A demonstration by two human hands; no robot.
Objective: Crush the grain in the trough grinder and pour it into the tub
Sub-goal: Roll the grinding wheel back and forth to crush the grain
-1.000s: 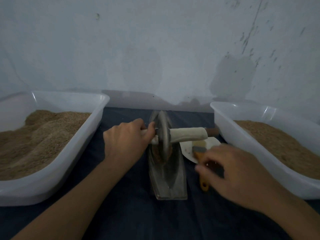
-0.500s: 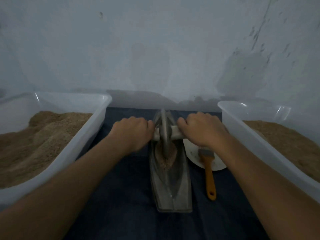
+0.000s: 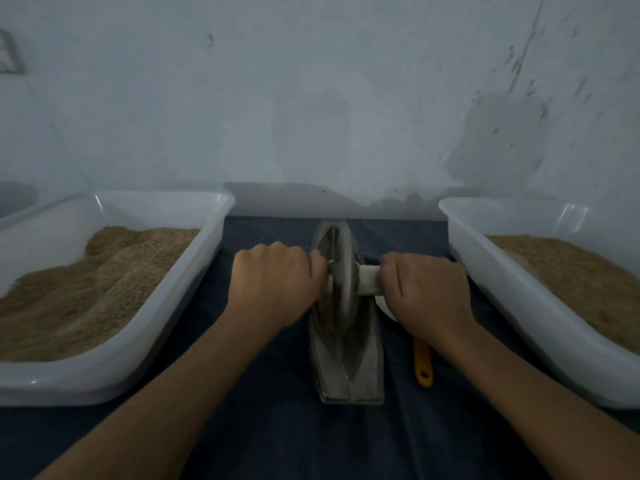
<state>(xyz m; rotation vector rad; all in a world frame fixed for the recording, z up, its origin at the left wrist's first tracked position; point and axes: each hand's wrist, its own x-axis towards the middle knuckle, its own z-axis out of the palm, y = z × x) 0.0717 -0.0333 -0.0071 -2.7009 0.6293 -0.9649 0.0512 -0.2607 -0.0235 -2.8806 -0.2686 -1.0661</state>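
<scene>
A grey boat-shaped trough grinder [image 3: 349, 372] lies lengthwise on the dark cloth in front of me. Its metal wheel [image 3: 341, 271] stands upright in the trough on a pale cloth-wrapped axle [image 3: 369, 280]. My left hand [image 3: 273, 282] grips the axle's left end, close against the wheel. My right hand [image 3: 422, 292] grips the right end. Brown grain shows in the trough beside the wheel, mostly hidden by it. A white tub [image 3: 194, 289] with a heap of grain stands at the left, and a second white tub [image 3: 491, 282] with grain at the right.
An orange-handled brush [image 3: 423, 365] lies right of the trough, its head hidden under my right wrist, on a white plate [image 3: 384, 306] of which only an edge shows. A pale wall rises just behind the table. Dark cloth [image 3: 311, 441] covers the near table.
My right hand left the brush and took the axle's right end. Both hands have since drawn the wheel a little toward me along the trough.
</scene>
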